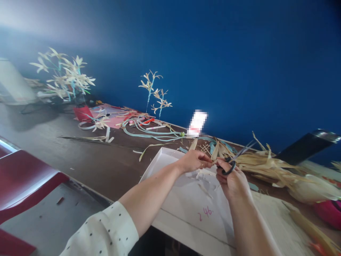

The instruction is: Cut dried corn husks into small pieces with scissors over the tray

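Observation:
My left hand (194, 160) is closed in a pinch on a small strip of dried husk (212, 163) above a white tray (170, 185). My right hand (231, 179) grips a pair of black-handled scissors (236, 159), whose blades point up and to the right. The two hands nearly touch over the tray's far edge. Several pale husk scraps (204, 185) lie on the tray below the hands.
A pile of dried corn husks (269, 165) lies right of the tray. Pale husk flowers (65, 76) stand in a red pot (82, 113) at far left, with smaller husk flower stems (156, 92) against the blue wall. Teal strips (147, 129) trail across the brown table. Red sheet (23, 181) at left.

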Demonstrator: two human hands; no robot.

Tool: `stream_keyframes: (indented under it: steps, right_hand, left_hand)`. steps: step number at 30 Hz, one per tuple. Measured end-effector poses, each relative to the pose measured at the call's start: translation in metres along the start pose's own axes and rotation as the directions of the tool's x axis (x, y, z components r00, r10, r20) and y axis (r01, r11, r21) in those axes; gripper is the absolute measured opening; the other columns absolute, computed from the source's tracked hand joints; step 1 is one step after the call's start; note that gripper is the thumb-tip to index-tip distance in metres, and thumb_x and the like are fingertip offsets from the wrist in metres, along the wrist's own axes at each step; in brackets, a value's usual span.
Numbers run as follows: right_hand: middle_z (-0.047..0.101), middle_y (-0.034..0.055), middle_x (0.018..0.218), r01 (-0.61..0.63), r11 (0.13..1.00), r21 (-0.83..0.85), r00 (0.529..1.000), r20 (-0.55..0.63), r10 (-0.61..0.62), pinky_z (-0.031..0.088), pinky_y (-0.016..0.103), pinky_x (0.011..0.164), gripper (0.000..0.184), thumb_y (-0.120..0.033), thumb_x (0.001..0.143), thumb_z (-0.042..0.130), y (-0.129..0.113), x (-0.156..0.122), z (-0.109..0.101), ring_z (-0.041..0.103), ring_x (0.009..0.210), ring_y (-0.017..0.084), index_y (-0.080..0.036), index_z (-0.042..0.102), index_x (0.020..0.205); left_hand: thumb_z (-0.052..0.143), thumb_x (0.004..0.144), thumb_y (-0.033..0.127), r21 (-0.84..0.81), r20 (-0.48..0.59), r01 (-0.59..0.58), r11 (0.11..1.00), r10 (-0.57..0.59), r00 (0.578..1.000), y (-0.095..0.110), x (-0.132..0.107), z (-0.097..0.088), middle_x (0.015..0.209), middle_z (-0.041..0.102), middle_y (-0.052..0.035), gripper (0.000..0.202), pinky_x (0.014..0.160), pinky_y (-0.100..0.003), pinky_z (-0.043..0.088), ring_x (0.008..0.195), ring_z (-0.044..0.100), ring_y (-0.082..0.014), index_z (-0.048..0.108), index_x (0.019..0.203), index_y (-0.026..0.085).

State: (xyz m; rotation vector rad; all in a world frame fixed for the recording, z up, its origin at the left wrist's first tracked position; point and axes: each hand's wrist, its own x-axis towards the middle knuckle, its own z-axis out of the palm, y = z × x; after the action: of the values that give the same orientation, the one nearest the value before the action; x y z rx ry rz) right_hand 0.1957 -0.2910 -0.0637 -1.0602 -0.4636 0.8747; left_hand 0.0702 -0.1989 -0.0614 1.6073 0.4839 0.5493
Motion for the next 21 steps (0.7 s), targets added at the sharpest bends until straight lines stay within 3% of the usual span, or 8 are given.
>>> stream_keyframes:
  steps: [8, 15, 21]
  right_hand:
    - [0.054, -0.0047, 0.058, -0.057, 0.991, 0.120, 0.998, 0.027, 0.054, 0.018, 0.009, 0.026, 0.027, -0.016, 0.053, 0.079, -0.0022, 0.0030, 0.0019, 0.027, 0.033, -0.003, -0.013, 0.059, 0.071]
    - [0.056, -0.0041, 0.058, -0.037, 0.992, 0.119, 0.999, -0.022, 0.040, 0.020, 0.009, 0.026, 0.031, -0.013, 0.050, 0.079, -0.0032, 0.0018, 0.0021, 0.030, 0.034, -0.001, -0.013, 0.061, 0.075]
    - [0.056, -0.0045, 0.058, -0.028, 0.991, 0.129, 1.000, 0.004, 0.028, 0.021, 0.009, 0.027, 0.031, -0.011, 0.052, 0.079, -0.0044, 0.0026, 0.0018, 0.030, 0.035, -0.002, -0.013, 0.061, 0.078]
  left_hand:
    - [0.070, 0.064, 0.037, 0.065, -0.023, -0.005, 0.998, 0.007, 1.000, 0.0021, -0.0011, -0.0006, 0.072, 0.061, -0.0012, 0.032, 0.064, -0.024, 0.038, 0.065, 0.049, -0.0096, 0.069, 0.085, 0.014]
    - [0.072, 0.063, 0.032, -0.080, -0.094, 0.036, 0.996, -0.043, 0.995, -0.0001, 0.0018, 0.0010, 0.076, 0.063, -0.0024, 0.029, 0.063, -0.023, 0.042, 0.065, 0.052, -0.0081, 0.068, 0.085, 0.014]
    - [0.074, 0.060, 0.035, -0.188, -0.138, 0.062, 0.980, -0.089, 0.986, -0.0032, 0.0041, -0.0004, 0.077, 0.063, -0.0029, 0.032, 0.066, -0.024, 0.044, 0.069, 0.054, -0.0088, 0.067, 0.083, 0.014]
